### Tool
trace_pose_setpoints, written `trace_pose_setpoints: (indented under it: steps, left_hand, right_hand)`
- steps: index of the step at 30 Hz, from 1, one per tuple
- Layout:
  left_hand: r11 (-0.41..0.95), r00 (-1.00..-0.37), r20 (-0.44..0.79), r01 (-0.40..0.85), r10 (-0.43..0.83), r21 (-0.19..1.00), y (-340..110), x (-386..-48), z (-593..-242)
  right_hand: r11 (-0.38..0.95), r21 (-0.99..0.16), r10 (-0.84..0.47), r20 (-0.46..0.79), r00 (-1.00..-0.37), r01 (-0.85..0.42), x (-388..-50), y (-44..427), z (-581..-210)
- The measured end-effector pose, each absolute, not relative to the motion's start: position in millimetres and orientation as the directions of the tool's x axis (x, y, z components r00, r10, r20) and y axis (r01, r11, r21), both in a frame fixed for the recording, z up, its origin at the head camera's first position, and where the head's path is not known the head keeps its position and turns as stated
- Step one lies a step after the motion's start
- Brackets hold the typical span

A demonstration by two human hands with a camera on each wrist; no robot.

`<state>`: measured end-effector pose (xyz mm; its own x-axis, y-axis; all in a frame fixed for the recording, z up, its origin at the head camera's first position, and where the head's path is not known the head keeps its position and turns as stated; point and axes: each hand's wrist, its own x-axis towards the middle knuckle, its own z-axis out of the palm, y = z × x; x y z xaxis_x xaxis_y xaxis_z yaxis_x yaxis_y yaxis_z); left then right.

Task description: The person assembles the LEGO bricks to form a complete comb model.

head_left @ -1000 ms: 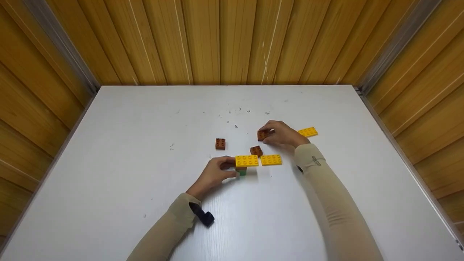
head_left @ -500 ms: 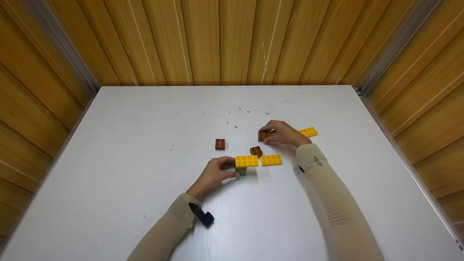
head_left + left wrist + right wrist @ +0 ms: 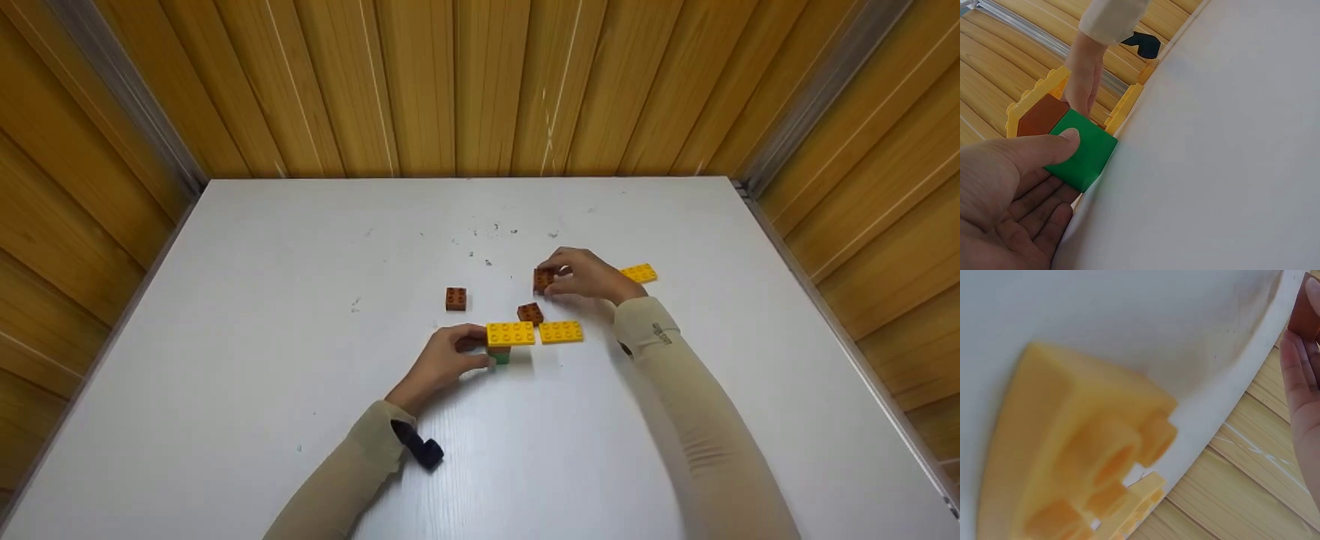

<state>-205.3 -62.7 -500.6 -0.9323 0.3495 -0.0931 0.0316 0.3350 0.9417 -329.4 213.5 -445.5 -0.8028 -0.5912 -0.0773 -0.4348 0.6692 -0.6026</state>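
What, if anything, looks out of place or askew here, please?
The upper yellow plate overhangs its brown-and-green stack on the right, looking lopsided; dark marks speckle the white tabletop. Nothing looks spilled.

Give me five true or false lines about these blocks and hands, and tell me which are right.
1. The left hand grips a stack with a green block at its bottom. True.
2. The stack's top piece is brown. False: it is a yellow plate, with a brown block beneath.
3. The right hand holds a brown brick. True.
4. Only one yellow plate shows. False: a second plate lies beside the stack, a third plate near the right hand.
5. A loose brick lies beyond the left hand, untouched. True.
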Motion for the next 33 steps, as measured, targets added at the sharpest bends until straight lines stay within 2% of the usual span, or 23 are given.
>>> trace_pose_setpoints:
  steps: [12,33]
  left_hand:
    - [0.343,-0.933,-0.122,0.002,0.339,0.939,-61.9,-205.1,-501.1]
    - [0.328,-0.932,-0.088,0.035,0.351,0.944,-62.9,-206.2,-502.0]
  right_hand:
    - [0.66,-0.594,-0.61,-0.067,-0.789,-0.46,-326.7,211.6,-440.3]
    - [0.628,-0.598,-0.645,-0.043,-0.763,-0.497,-323.5,206.3,-437.0]
